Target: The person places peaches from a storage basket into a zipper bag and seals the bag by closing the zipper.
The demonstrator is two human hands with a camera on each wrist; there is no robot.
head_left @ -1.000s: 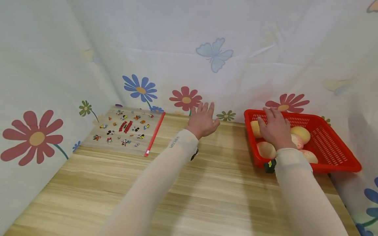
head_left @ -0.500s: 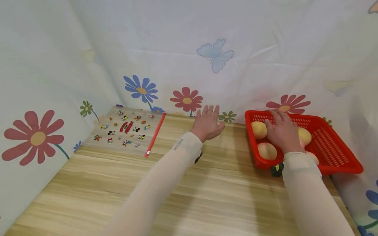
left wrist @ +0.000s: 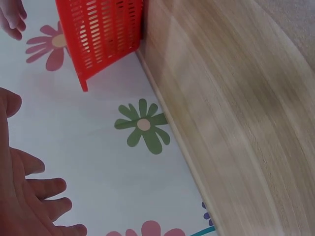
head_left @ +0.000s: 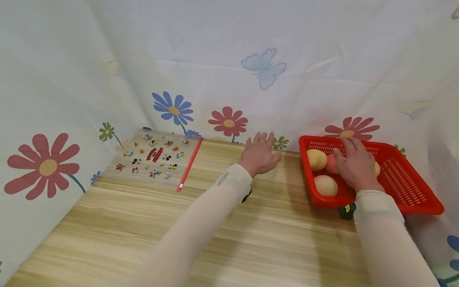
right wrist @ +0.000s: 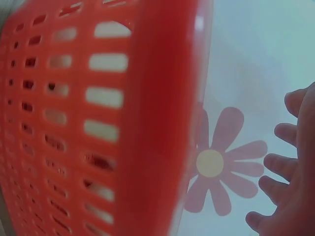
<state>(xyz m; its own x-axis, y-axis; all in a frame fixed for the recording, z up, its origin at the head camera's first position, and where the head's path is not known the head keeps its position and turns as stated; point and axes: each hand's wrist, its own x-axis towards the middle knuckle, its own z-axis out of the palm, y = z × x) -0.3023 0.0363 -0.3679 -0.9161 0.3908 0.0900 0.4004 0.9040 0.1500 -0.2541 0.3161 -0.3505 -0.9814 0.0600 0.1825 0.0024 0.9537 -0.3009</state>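
Observation:
My left hand (head_left: 259, 156) hovers over the wood-grain table (head_left: 247, 235), left of the basket, fingers spread and holding nothing. The left wrist view shows the same hand (left wrist: 27, 191) with loosely bent fingers, apart from the basket. My right hand (head_left: 358, 165) is over the red plastic basket (head_left: 423, 207), fingers relaxed. In the right wrist view, this hand (right wrist: 290, 172) is above the basket rim (right wrist: 162, 123) with nothing in its grasp. Peaches lie inside: a yellowish peach (head_left: 316, 160), a paler peach (head_left: 325, 185) and a pink peach (head_left: 332, 164). My right hand hides others partly.
A clear zip bag (head_left: 147, 159) with cartoon prints and a red slider strip (head_left: 191, 163) lies flat at the table's back left. A white flower-printed cloth (head_left: 201, 71) stands behind and beside the table.
My right hand has shifted rightward over the basket, uncovering the pink peach and covering those on the right. My left hand has drifted right and slightly nearer to me, still holding nothing.

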